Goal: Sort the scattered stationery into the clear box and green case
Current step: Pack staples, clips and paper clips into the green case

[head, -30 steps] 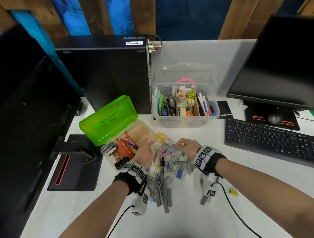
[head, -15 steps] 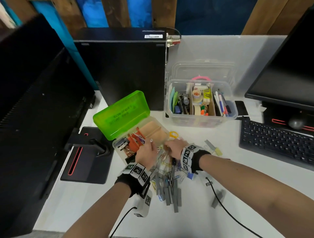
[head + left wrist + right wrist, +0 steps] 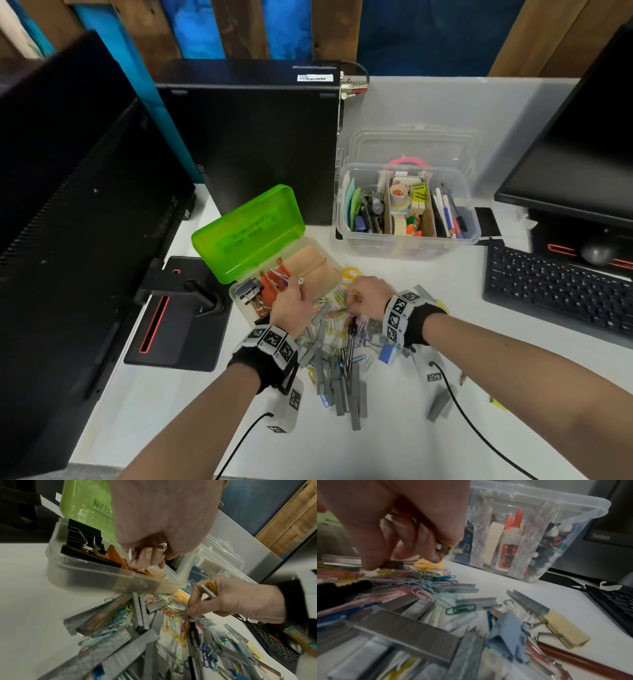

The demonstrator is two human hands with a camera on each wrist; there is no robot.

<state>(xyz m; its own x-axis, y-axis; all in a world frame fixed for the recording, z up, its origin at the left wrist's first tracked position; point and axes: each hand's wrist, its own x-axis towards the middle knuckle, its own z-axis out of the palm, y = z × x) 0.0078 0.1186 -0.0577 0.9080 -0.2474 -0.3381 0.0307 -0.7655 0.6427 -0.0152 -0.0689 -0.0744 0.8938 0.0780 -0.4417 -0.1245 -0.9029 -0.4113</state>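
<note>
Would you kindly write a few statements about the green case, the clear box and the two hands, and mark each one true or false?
1. The green case stands open, with black binder clips in it. True.
2. The clear box is left of the green case. False: it stands to its right.
3. The right hand pinches paper clips from the pile. True.
4. The left hand lies flat and open on the desk. False: its fingers are curled round small items at the case.
5. The clear box is empty. False: it holds pens, tape and glue.
</note>
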